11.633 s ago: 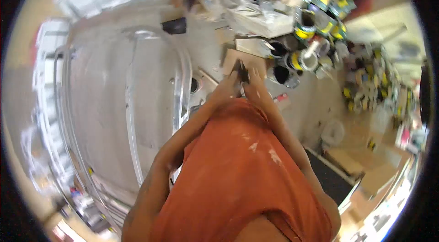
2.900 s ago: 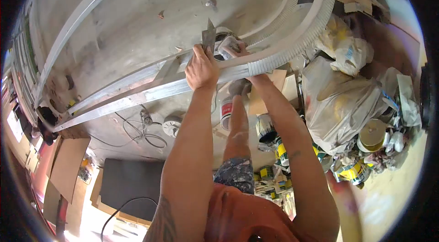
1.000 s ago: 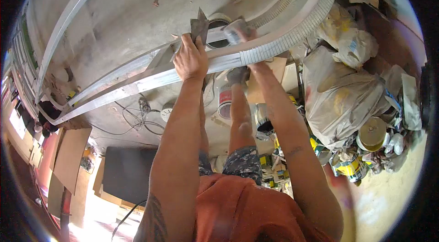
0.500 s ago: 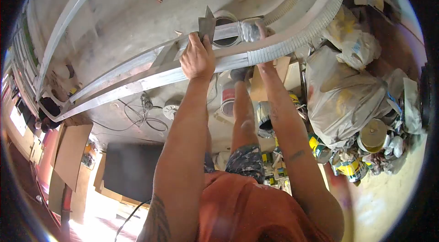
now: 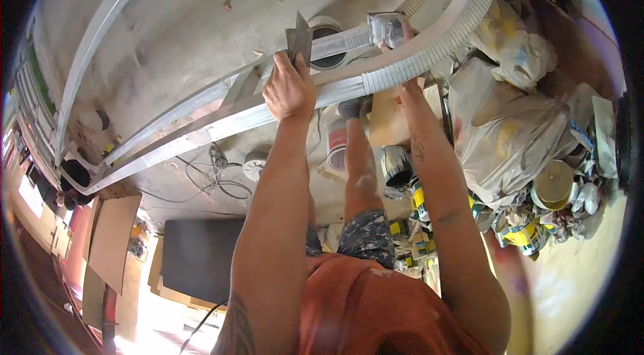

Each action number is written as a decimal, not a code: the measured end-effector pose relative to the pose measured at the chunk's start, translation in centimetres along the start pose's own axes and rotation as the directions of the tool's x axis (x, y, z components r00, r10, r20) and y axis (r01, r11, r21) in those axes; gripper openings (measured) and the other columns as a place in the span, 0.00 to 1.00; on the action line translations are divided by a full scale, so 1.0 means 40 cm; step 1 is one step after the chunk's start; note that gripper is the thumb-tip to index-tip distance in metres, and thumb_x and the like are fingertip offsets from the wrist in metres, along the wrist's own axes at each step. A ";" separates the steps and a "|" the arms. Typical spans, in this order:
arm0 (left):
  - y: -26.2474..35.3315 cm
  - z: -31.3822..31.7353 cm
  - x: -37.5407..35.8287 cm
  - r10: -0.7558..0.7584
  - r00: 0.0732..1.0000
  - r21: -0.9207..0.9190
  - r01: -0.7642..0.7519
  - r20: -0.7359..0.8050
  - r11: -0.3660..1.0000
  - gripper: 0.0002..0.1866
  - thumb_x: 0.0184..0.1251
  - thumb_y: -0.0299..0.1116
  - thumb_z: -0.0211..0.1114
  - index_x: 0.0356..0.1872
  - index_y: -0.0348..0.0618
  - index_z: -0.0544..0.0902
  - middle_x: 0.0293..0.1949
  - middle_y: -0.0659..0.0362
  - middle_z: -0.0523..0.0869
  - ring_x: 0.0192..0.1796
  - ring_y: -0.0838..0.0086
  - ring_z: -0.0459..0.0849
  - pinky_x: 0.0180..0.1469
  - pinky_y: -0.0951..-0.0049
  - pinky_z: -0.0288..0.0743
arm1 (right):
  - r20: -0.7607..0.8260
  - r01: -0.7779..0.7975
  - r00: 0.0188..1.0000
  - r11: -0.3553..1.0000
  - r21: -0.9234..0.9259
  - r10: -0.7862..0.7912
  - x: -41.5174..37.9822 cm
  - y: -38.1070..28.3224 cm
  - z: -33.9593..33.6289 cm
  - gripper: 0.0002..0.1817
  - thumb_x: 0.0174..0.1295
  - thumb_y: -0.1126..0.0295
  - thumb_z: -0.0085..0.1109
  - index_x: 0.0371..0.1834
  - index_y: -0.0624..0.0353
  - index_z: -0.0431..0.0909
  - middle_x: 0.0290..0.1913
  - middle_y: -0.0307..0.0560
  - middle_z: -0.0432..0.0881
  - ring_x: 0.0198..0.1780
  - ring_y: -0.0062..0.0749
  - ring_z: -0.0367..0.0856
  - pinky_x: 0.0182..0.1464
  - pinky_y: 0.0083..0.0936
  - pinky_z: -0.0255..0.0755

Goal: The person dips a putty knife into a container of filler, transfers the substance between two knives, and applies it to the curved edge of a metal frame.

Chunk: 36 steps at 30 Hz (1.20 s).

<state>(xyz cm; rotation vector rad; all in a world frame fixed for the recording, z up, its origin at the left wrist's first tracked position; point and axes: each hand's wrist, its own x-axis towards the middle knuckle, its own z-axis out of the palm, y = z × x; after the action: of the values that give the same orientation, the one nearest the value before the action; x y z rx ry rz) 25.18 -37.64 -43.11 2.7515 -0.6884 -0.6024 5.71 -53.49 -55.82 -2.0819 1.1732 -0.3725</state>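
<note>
Scraper point(image 5: 298, 36) clamped in left hand point(image 5: 290, 90) on frame point(image 5: 201, 130); right hand point(image 5: 402, 36) grips sanding pad point(image 5: 386, 26) against curved strip point(image 5: 429, 53).

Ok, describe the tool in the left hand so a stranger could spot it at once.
Find the long pale curved frame that crosses the picture above the dusty floor. The left hand rests on it near the middle, and the flat grey scraper blade rises from its fingers. Unlike the blurred pad in the right hand, it is thin, dark and pointed.

A workshop: paint cans point(image 5: 523, 237), dusty concrete floor point(image 5: 221, 26), cardboard sheets point(image 5: 111, 237).
</note>
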 end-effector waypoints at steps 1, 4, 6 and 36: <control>0.000 0.001 0.001 0.002 1.000 0.010 -0.002 -0.006 1.000 0.13 0.70 0.41 0.57 0.42 0.42 0.69 0.33 0.46 0.85 0.34 0.47 0.84 0.36 0.49 0.76 | -0.174 0.051 0.983 0.999 -0.014 -0.053 0.006 0.011 0.014 0.44 0.45 0.64 0.74 0.71 0.43 0.67 0.53 0.57 0.78 0.50 0.55 0.77 0.55 0.46 0.71; 0.001 0.007 0.000 0.013 1.000 0.015 -0.013 -0.009 1.000 0.14 0.70 0.41 0.57 0.43 0.41 0.70 0.33 0.46 0.85 0.35 0.47 0.84 0.36 0.49 0.76 | -0.156 -0.069 0.987 0.980 -0.186 0.040 -0.047 -0.025 0.062 0.42 0.46 0.65 0.73 0.70 0.43 0.68 0.52 0.57 0.78 0.51 0.55 0.77 0.56 0.46 0.71; -0.004 0.007 0.001 0.023 1.000 0.017 -0.023 -0.007 1.000 0.14 0.69 0.41 0.57 0.44 0.41 0.70 0.33 0.46 0.85 0.35 0.47 0.84 0.36 0.49 0.76 | -0.092 -0.059 0.995 0.978 -0.200 0.041 -0.094 -0.053 0.106 0.41 0.46 0.66 0.72 0.69 0.42 0.69 0.52 0.57 0.78 0.51 0.55 0.78 0.56 0.45 0.71; -0.001 0.011 -0.001 0.080 0.995 0.037 -0.078 -0.063 0.996 0.11 0.68 0.39 0.60 0.38 0.43 0.72 0.29 0.48 0.84 0.31 0.49 0.84 0.33 0.52 0.76 | -0.131 -0.006 0.991 0.960 -0.279 -0.032 0.095 0.081 -0.067 0.21 0.68 0.62 0.53 0.64 0.52 0.75 0.58 0.47 0.78 0.61 0.39 0.72 0.66 0.38 0.67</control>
<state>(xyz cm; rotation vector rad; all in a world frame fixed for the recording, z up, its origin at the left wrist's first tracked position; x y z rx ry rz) 24.97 -37.65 -43.51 2.7468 -0.7961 -0.4877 4.28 -58.94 -56.50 -2.3385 1.3578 -0.3765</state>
